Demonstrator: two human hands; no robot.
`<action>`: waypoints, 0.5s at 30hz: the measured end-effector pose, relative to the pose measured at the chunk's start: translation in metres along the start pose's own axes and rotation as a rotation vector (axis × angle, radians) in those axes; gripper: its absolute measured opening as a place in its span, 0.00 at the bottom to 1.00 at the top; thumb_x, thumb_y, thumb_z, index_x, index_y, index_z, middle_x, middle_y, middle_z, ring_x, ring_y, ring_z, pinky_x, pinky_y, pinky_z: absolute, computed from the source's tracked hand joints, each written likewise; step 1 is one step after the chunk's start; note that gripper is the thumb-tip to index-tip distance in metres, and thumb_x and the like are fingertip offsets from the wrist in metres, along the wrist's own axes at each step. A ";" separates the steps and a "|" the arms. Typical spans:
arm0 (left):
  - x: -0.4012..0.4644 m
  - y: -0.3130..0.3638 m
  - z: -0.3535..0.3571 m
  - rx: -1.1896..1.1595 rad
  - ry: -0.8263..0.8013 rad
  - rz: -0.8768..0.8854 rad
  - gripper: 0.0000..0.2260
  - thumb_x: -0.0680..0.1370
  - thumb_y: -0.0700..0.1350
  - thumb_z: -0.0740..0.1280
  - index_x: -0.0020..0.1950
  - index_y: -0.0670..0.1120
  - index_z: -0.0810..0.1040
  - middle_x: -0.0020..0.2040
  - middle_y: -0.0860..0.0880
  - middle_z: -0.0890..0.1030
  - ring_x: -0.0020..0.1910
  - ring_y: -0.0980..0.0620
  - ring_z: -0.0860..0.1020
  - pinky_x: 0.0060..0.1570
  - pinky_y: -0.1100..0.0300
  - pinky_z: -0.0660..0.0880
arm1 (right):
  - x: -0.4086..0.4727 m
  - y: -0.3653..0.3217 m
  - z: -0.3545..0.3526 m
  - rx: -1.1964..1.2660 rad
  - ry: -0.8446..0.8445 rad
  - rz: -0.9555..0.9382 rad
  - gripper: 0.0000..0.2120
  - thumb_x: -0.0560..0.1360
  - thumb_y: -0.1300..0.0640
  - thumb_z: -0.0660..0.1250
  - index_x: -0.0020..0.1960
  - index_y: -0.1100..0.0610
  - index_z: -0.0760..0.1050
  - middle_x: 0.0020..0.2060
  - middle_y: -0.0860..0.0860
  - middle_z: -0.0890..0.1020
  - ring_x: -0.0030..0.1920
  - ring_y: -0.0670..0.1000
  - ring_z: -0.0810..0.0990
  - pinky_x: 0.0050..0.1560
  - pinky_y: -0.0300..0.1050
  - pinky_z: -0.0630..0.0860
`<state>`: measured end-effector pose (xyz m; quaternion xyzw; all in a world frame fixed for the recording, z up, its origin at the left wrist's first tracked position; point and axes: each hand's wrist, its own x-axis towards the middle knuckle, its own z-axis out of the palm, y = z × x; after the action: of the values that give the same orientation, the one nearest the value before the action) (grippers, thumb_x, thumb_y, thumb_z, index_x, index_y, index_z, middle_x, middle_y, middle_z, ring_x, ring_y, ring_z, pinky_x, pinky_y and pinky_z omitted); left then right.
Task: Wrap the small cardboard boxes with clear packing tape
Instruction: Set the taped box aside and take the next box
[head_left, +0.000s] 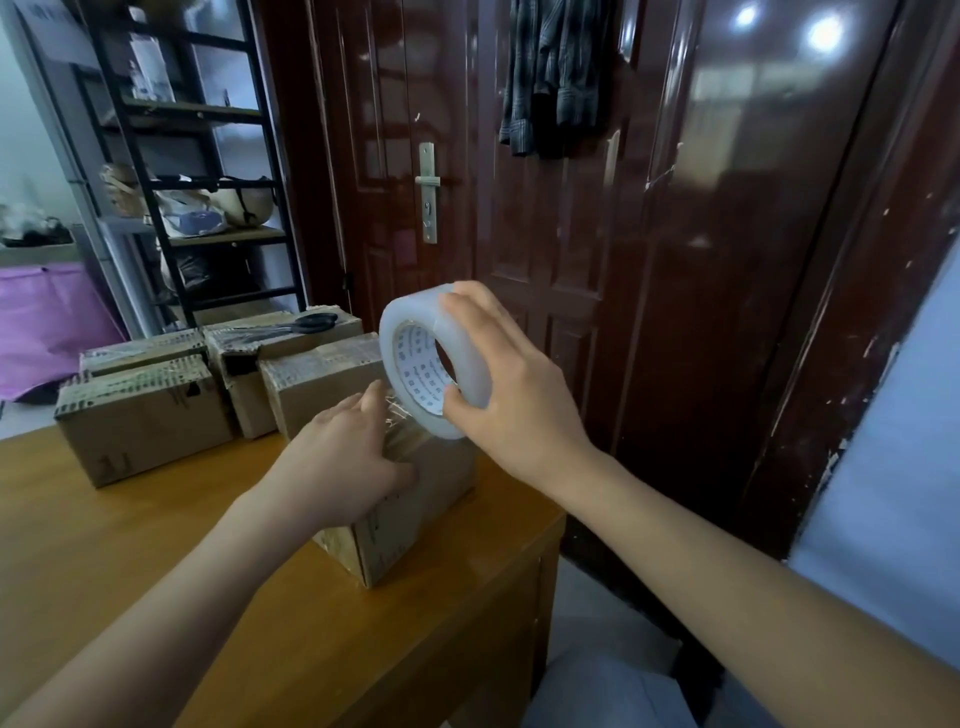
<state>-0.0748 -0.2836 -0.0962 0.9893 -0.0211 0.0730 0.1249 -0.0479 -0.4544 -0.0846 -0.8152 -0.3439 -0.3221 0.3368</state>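
Note:
A small cardboard box (410, 519) stands near the right edge of the wooden table (156, 545). My left hand (348, 462) rests on top of the box, thumb on its near side, fingers lying on the clear tape strip. My right hand (509, 384) grips a roll of clear packing tape (415, 358) just above the box's far end. A short, crinkled stretch of tape (400, 415) runs from the roll down to the box top.
Several more cardboard boxes (140, 415) sit at the table's back left; black scissors (306, 325) lie on one. A dark red door (545, 208) stands behind, a black shelf rack (197, 156) at the left. The table's right edge is close to the box.

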 end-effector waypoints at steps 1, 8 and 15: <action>0.000 0.001 -0.001 -0.004 -0.001 -0.004 0.40 0.76 0.56 0.67 0.79 0.46 0.48 0.71 0.44 0.69 0.62 0.46 0.72 0.52 0.58 0.70 | 0.000 -0.002 -0.010 -0.020 -0.035 0.026 0.34 0.72 0.59 0.69 0.76 0.53 0.62 0.74 0.43 0.62 0.62 0.49 0.73 0.51 0.48 0.80; 0.005 0.001 -0.002 0.035 -0.022 -0.024 0.34 0.76 0.57 0.68 0.75 0.46 0.58 0.59 0.46 0.75 0.48 0.49 0.72 0.43 0.58 0.68 | -0.027 -0.002 -0.073 -0.272 -0.656 0.099 0.34 0.72 0.55 0.67 0.75 0.44 0.61 0.71 0.36 0.64 0.61 0.43 0.73 0.53 0.41 0.75; 0.009 0.000 -0.004 0.014 -0.029 -0.027 0.37 0.74 0.57 0.69 0.77 0.49 0.55 0.54 0.48 0.75 0.47 0.50 0.72 0.38 0.59 0.69 | -0.026 0.010 -0.089 -0.422 -1.407 0.205 0.38 0.78 0.51 0.64 0.79 0.43 0.44 0.78 0.38 0.45 0.61 0.29 0.69 0.52 0.29 0.71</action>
<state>-0.0661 -0.2826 -0.0914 0.9912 -0.0092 0.0573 0.1188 -0.0808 -0.5366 -0.0569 -0.9044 -0.3314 0.2502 -0.0986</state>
